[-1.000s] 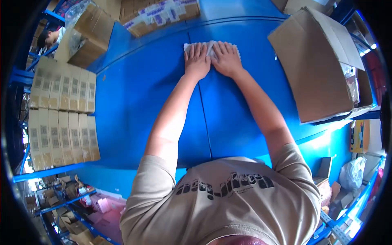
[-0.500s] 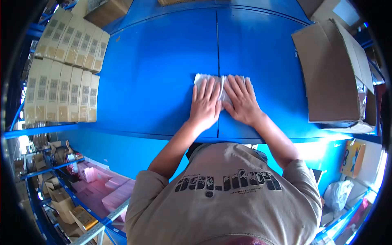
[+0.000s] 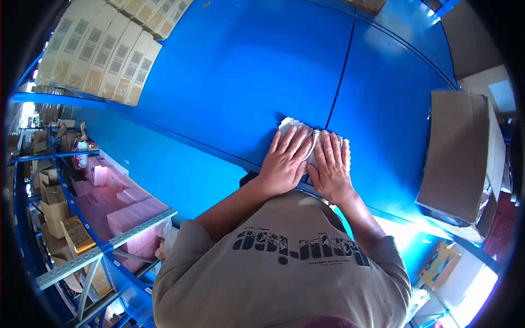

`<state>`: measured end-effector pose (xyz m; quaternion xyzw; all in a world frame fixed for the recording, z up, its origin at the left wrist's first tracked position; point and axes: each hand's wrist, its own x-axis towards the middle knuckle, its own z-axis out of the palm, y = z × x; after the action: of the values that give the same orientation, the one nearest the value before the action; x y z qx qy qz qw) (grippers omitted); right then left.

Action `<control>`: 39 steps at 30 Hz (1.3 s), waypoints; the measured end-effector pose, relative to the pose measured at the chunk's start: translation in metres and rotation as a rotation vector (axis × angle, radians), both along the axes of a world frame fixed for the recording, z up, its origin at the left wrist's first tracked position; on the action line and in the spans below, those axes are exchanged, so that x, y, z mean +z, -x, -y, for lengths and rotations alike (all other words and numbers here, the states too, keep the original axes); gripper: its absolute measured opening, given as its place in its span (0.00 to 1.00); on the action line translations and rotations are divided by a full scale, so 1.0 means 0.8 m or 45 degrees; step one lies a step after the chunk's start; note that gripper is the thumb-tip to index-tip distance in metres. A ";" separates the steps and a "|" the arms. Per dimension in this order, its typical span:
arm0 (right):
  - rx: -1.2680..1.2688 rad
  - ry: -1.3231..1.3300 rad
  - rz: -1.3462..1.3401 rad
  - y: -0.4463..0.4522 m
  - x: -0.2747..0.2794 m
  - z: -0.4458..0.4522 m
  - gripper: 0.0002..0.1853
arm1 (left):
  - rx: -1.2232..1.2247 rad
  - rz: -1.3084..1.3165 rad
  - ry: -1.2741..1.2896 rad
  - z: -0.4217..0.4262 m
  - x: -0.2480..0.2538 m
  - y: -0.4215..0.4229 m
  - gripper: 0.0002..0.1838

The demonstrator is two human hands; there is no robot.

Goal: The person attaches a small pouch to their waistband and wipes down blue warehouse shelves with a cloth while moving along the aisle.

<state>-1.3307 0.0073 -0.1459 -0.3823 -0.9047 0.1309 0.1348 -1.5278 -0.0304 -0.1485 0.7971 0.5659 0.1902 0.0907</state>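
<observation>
A pale, crumpled cloth (image 3: 288, 123) lies on the blue tabletop (image 3: 246, 82), close to its near edge. Flat on its left part rests my left hand (image 3: 283, 165), fingers stretched forward. My right hand (image 3: 333, 170) presses on the right part, its fingers also extended. The two thumbs come close together over the middle of the cloth. Most of the cloth is covered by both hands, and its scalloped edge shows past the fingertips and to the right.
Stacked cartons with printed labels (image 3: 104, 52) stand at the left end of the table. An open cardboard box (image 3: 456, 153) sits at the right. A dark seam (image 3: 341, 76) crosses the tabletop. Shelving with pink packages (image 3: 134, 216) is at the lower left.
Both hands and the cloth have moved closer to my body, to the table's near edge. The head view has turned, so the table seam now appears slanted. Both hands stay flat on the cloth.
</observation>
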 end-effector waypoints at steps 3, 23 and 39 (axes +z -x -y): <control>-0.061 -0.019 0.030 0.014 -0.001 -0.002 0.38 | -0.037 0.004 -0.026 -0.011 -0.002 0.014 0.35; 0.214 -0.053 0.100 0.257 0.008 -0.048 0.38 | 0.437 0.038 -0.199 0.008 -0.007 0.258 0.35; 0.357 -0.143 0.045 0.440 -0.013 -0.042 0.38 | 0.691 -0.031 -0.276 0.056 -0.023 0.412 0.34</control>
<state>-1.6826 0.0410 -0.1562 -0.2463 -0.9574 0.0909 0.1205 -1.8577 -0.0749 -0.1665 0.6240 0.7358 0.2572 -0.0560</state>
